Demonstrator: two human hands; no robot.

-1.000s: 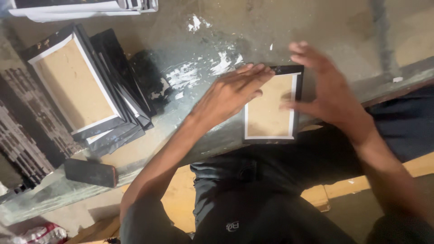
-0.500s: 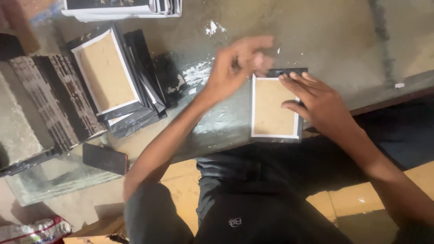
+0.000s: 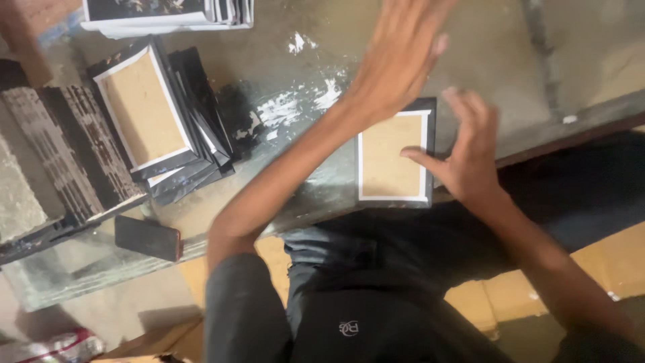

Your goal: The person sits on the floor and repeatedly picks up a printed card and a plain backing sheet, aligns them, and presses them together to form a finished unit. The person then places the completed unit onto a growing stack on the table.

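The grey, paint-splashed tabletop (image 3: 484,47) takes up most of the view, and everything else can be placed off the small picture frame (image 3: 394,153) lying face down at its near edge, brown backing board up, with its long axis running away from the person. Well off to the frame's left a fanned stack of similar frames (image 3: 158,121) is leaned over, with a dark phone (image 3: 147,238) lying below that stack near the tabletop edge. More flat packs (image 3: 168,13) are cut off by the top of the picture. The right hand (image 3: 467,158) is the closer one: it's rested on the frame's right border, thumb laid across the backing, fingers (image 3: 470,111) spread and loose, not clamped around anything. The left hand (image 3: 400,57) is raised just past the frame's far end, flat and open, nothing held, but it's badly motion-blurred, so whether it touches the frame can't be told. The frame's front face is hidden against the tabletop.
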